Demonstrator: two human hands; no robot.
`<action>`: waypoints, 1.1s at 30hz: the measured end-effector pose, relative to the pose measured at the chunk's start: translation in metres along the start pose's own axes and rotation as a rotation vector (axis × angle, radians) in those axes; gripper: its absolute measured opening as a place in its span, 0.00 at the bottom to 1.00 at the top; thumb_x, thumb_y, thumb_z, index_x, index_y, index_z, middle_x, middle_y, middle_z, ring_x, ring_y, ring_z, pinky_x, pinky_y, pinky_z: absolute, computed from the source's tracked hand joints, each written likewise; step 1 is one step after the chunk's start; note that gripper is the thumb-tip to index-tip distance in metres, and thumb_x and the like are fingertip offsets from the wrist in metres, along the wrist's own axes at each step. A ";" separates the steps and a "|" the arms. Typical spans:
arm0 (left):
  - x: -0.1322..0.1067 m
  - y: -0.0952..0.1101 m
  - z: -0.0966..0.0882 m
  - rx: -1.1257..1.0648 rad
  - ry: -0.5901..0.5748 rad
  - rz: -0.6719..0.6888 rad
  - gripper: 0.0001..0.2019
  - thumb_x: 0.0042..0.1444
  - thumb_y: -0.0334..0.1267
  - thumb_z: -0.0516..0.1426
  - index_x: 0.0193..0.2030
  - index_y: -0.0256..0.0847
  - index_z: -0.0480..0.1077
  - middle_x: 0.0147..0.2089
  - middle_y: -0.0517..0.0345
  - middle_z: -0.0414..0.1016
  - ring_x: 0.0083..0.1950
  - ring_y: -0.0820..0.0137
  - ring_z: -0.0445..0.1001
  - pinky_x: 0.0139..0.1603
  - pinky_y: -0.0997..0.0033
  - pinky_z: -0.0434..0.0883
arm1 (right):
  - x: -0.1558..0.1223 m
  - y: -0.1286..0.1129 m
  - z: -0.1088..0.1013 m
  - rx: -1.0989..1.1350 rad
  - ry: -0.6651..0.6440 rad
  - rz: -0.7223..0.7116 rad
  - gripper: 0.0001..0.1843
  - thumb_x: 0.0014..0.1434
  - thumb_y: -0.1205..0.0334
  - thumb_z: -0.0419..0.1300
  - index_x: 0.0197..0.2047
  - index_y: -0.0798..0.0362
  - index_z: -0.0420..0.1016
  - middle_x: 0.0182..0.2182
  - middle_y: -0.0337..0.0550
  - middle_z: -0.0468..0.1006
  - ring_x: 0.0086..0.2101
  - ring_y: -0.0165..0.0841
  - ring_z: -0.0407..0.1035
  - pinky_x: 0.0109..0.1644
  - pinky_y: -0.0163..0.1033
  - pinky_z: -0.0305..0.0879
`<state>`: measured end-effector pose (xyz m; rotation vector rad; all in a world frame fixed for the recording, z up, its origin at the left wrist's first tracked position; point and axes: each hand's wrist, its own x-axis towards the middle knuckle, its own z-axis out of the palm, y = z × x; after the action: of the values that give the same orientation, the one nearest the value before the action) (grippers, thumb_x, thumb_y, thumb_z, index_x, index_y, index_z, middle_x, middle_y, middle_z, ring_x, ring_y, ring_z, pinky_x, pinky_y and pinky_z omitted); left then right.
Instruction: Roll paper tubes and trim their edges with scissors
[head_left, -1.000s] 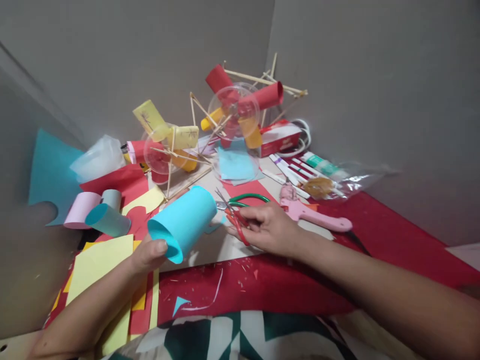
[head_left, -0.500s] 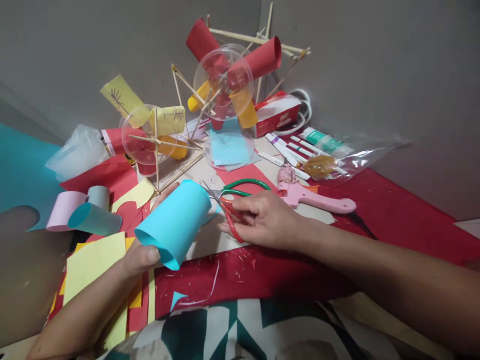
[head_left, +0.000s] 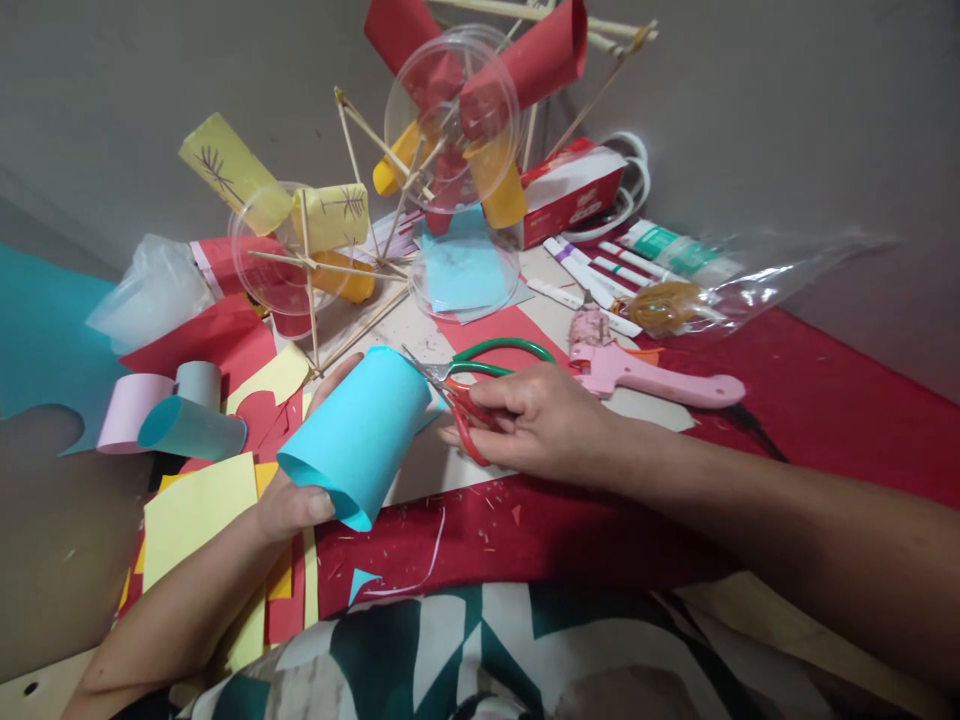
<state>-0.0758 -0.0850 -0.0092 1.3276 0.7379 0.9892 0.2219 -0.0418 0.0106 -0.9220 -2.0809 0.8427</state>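
A blue paper tube [head_left: 360, 435] is tilted in my left hand [head_left: 296, 508], with the thumb at its lower end and the fingers mostly hidden behind it. My right hand [head_left: 544, 425] grips a pair of scissors [head_left: 474, 425] that has one red and one green handle. The scissors' blades are parted and point left, at the tube's upper right edge. Beneath the tube lies a pale board [head_left: 442, 465] on the red tablecloth. A small blue paper scrap [head_left: 361, 583] rests on the cloth near my body.
Behind stand stick-and-cup wheels with yellow paper tubes [head_left: 238, 170] and red paper tubes [head_left: 525, 70]. A pink glue gun [head_left: 660, 378] lies right, near markers [head_left: 574, 270] and a plastic bag [head_left: 780, 270]. Left are short paper tubes [head_left: 193, 428] and yellow sheets [head_left: 199, 515].
The camera view has shifted slightly, with the background wheels now higher in the picture. Both hands keep their grip, and the scissors stay at the tube's upper edge.
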 end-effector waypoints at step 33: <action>0.041 0.036 0.032 -0.282 0.007 -0.118 0.46 0.54 0.53 0.61 0.76 0.39 0.50 0.64 0.38 0.72 0.58 0.48 0.77 0.52 0.51 0.77 | -0.005 0.001 -0.010 0.121 -0.166 0.317 0.30 0.56 0.42 0.64 0.19 0.50 0.53 0.15 0.32 0.52 0.19 0.24 0.47 0.22 0.34 0.46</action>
<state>-0.0352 -0.0634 0.0350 1.0252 0.6476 0.9640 0.2322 -0.0426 0.0139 -1.1679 -2.0234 1.2324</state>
